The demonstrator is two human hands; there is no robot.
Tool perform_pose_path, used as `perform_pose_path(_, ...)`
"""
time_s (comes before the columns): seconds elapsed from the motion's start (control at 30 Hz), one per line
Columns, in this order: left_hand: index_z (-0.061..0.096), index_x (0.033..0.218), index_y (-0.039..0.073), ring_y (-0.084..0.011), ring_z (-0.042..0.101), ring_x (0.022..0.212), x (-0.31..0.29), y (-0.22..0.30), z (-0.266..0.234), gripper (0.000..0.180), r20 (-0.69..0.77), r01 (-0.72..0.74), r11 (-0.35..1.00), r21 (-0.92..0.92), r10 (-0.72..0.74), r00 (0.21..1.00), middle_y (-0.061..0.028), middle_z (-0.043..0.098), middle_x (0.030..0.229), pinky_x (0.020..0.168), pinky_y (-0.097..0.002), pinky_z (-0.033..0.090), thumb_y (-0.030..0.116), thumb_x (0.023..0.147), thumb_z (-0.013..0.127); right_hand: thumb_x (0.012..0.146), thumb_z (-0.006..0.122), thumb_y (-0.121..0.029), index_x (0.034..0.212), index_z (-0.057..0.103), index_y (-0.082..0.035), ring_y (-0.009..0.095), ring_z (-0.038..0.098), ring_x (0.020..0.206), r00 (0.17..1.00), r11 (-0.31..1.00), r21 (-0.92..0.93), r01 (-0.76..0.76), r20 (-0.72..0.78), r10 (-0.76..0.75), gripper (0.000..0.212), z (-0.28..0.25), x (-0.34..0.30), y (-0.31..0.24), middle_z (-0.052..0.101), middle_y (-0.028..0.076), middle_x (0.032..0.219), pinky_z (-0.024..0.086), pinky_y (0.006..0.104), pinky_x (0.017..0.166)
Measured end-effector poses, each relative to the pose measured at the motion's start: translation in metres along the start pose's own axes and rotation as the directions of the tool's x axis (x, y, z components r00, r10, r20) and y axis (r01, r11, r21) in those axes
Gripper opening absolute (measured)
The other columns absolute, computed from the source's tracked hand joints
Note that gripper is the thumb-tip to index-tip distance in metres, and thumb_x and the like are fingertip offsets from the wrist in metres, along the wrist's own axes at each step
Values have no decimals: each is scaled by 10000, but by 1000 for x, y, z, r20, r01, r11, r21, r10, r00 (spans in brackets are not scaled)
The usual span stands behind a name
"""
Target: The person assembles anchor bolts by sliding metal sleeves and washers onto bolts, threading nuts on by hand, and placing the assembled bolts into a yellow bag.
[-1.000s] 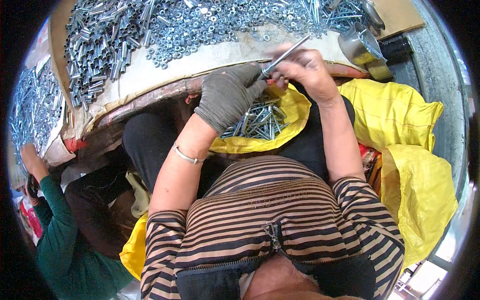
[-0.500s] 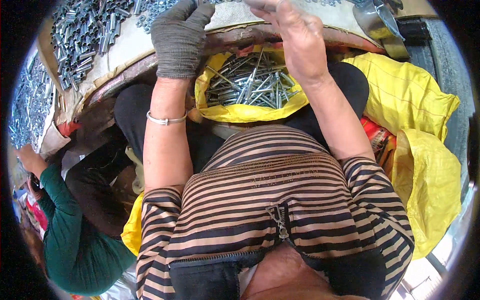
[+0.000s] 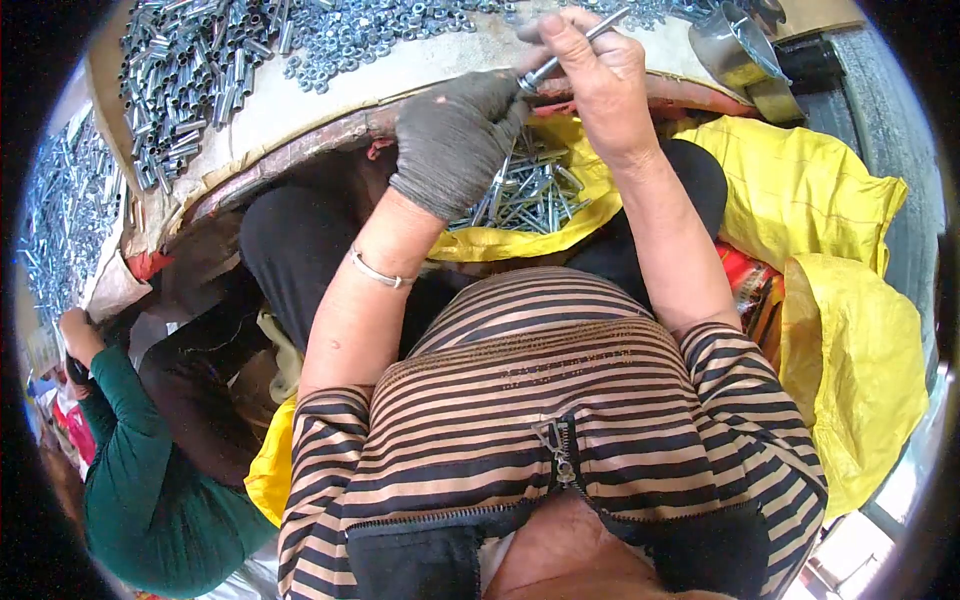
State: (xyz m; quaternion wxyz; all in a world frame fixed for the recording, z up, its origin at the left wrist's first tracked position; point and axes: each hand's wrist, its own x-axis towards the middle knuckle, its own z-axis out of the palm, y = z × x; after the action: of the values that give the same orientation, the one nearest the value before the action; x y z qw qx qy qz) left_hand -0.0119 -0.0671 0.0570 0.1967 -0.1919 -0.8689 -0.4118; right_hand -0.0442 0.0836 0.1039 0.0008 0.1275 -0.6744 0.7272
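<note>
A slim metal bolt (image 3: 543, 73) slants between my two hands, over the near edge of the work table. My left hand (image 3: 455, 145), in a dark grey knit glove, pinches its lower left end, where a wider ring or nut shows. Bare, my right hand (image 3: 605, 95) grips the shaft between thumb and fingers, and the far tip sticks out above. Just below the hands, a yellow sack (image 3: 545, 242) between my legs holds many loose bolts (image 3: 535, 190). My left hand and wrist hide part of the sack's left side.
Metal sleeves (image 3: 195, 90) and nuts (image 3: 375, 40) lie heaped on the pale-covered table (image 3: 330, 85). A metal cup (image 3: 725, 45) sits at the far right edge. Yellow sacks (image 3: 850, 370) stand at my right. On my left, a person in a green sleeve (image 3: 135, 400) reaches toward more small metal parts (image 3: 70, 230).
My left hand has moved right and nearer, to meet the right hand. A bolt now shows held between them. The view has shifted slightly, showing more of the table.
</note>
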Motion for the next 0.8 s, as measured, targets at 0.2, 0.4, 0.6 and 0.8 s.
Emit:
perform_pose_path(0.2,626,878,106,-293,593,628,1,3,3,136,-43,-187,964,191,199,979,-101,582,728,552,-374,472,199,782,651,881,581,-276,632,522,-38,119,389,473,975,888,-410,209,20,-220,350,-10,-2,10,427,52,493,357,319,464)
perform_pose_path(0.4,626,889,82,-252,604,649,3,11,1,177,-69,-205,963,173,219,973,-97,601,756,560,-349,472,213,775,658,884,582,-236,641,544,-36,90,422,499,979,823,-532,199,153,-138,317,-18,-14,-3,469,-25,542,354,277,468)
perform_pose_path(0.6,656,818,20,-94,537,624,11,20,-32,198,445,195,782,-592,116,888,-44,597,674,597,-246,447,199,749,703,899,566,-235,703,567,-61,36,419,514,913,989,-98,108,404,-59,262,-29,-34,-31,465,-54,593,327,198,468)
perform_pose_path(0.8,648,851,6,-87,481,564,30,-11,-41,198,185,338,717,-610,-287,940,-7,539,616,530,-239,415,198,839,602,833,572,-458,759,639,28,289,597,599,703,456,-871,184,441,558,496,-48,-21,26,600,168,658,460,402,581)
